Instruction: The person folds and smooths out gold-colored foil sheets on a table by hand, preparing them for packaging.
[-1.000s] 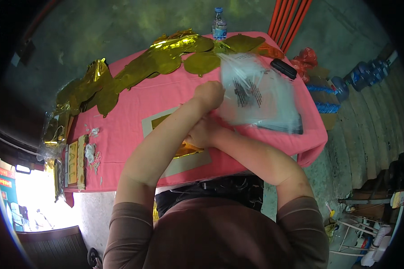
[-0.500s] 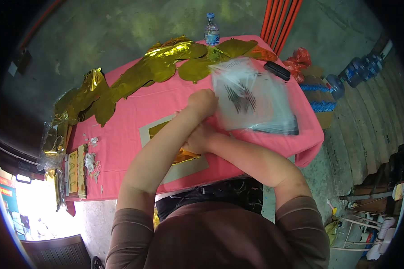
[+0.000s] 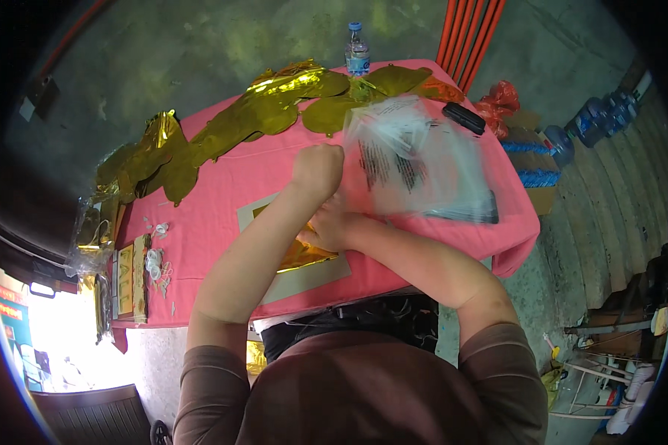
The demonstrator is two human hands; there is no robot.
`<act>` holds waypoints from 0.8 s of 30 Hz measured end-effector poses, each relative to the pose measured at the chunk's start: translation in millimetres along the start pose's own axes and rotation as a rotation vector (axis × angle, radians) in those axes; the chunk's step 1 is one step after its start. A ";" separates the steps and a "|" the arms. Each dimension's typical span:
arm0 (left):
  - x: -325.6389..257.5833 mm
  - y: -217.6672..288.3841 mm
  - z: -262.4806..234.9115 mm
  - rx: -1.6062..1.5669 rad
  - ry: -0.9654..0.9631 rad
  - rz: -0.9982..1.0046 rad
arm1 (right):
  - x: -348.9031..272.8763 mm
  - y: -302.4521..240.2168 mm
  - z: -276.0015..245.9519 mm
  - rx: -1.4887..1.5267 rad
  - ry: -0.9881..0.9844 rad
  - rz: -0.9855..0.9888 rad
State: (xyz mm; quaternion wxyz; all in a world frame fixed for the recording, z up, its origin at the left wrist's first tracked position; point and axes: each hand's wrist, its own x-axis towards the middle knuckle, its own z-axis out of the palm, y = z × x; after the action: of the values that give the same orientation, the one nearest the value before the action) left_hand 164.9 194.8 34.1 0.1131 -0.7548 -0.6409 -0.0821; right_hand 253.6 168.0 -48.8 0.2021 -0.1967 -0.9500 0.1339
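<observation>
My left hand [image 3: 319, 170] is closed in a fist at the left edge of a pile of clear plastic bags [image 3: 445, 178] with dark print. The topmost bag, blurred, reaches up to the fist, and its edge appears to be gripped there. Beneath my left forearm, my right hand [image 3: 329, 224] rests on gold foil [image 3: 304, 256], its visible fingers stretched out; some are hidden by the crossing arm. Under the foil lies a pale grey board [image 3: 326, 277] near the table's front edge.
Gold foil balloons [image 3: 252, 122] line the far side of the pink-covered table [image 3: 215, 189]. A water bottle [image 3: 357, 53] and a black case [image 3: 464, 118] stand behind the bags. White ribbon coils [image 3: 154, 263] and a flat box [image 3: 131, 282] lie left.
My left fist has shifted left, and the top bag's edge and print have shifted left with it. My right hand stays on the foil, with its fingers showing more.
</observation>
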 end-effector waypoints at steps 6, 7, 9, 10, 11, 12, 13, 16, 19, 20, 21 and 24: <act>-7.1 -2.9 -6.1 0.105 0.062 -0.012 | 4.9 7.3 -0.1 0.169 -0.192 0.018; -8.5 -5.8 -5.4 0.108 0.061 -0.019 | 5.4 5.3 -1.4 0.145 -0.181 0.016; -8.4 -11.3 -3.9 -0.066 0.109 -0.064 | 4.2 3.2 -3.8 0.168 -0.186 0.034; -7.7 -12.3 -3.1 -0.064 0.111 -0.068 | 3.5 3.1 -4.6 0.188 -0.189 0.058; -6.3 -11.9 -1.9 -0.197 -0.006 -0.188 | 2.6 3.1 -4.2 0.187 -0.190 0.054; -6.2 -12.6 -0.6 -0.329 -0.124 -0.307 | 1.4 2.0 -3.2 0.203 -0.133 0.045; -4.5 -15.8 4.5 -0.328 -0.122 -0.311 | 0.9 1.4 -2.5 0.217 -0.075 0.036; 0.3 -17.6 15.5 -0.777 -0.313 -0.465 | 0.4 0.9 -5.5 0.089 -0.066 0.011; -0.1 -6.2 19.5 -1.010 -0.191 -0.501 | 2.8 -0.8 -15.6 0.186 -0.155 0.043; 0.8 -3.3 19.6 -1.018 -0.179 -0.477 | 3.8 -2.5 -18.0 0.185 -0.155 0.047; 1.8 -0.2 18.6 -1.026 -0.168 -0.452 | 5.1 -4.6 -19.7 0.169 -0.220 0.082; 3.2 5.6 15.4 -0.935 -0.148 -0.374 | 3.3 -7.8 -14.6 0.117 -0.189 0.118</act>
State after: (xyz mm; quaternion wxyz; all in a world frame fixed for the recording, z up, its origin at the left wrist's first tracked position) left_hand 170.7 201.3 19.8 -0.2991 -0.6010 -0.6660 -0.3253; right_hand 254.7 165.1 -32.2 0.1145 -0.2264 -0.9422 0.2188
